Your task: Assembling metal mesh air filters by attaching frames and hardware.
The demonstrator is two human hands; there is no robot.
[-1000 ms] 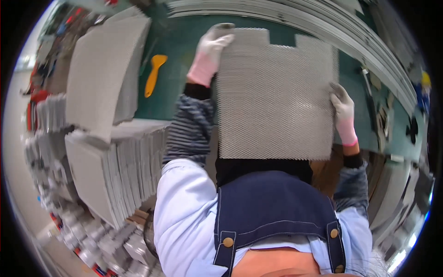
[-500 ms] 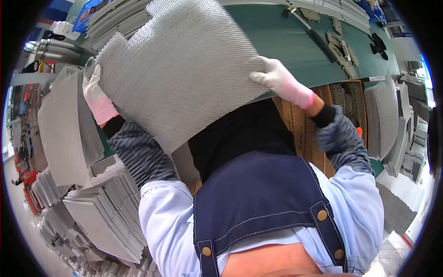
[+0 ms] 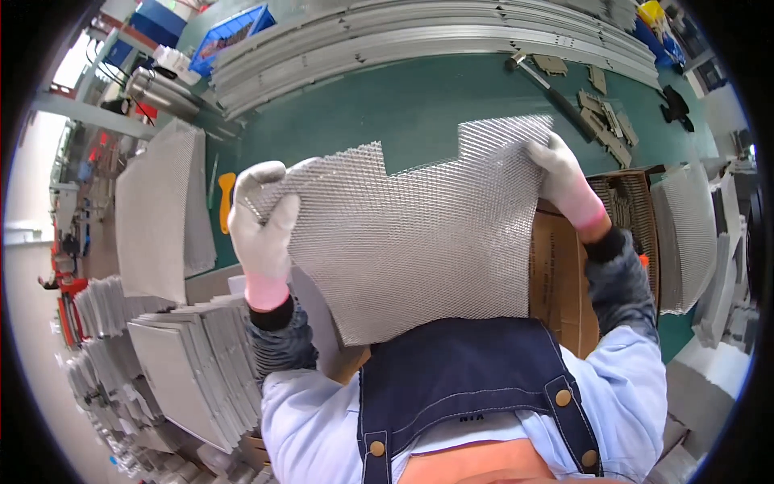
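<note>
brown cardboard box (image 3: 564, 274) behind mesh sheet's right edge | mesh sheet (image 3: 419, 234) held above green table (image 3: 387, 113) | left hand (image 3: 262, 230) fingers clamped on its left corner | right hand (image 3: 564, 181) clamped on its upper right corner

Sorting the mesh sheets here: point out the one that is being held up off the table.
It is the notched mesh sheet in the middle, gripped at its top corners by the left hand and right hand. The other mesh sheets rest at the left, untouched.
</note>
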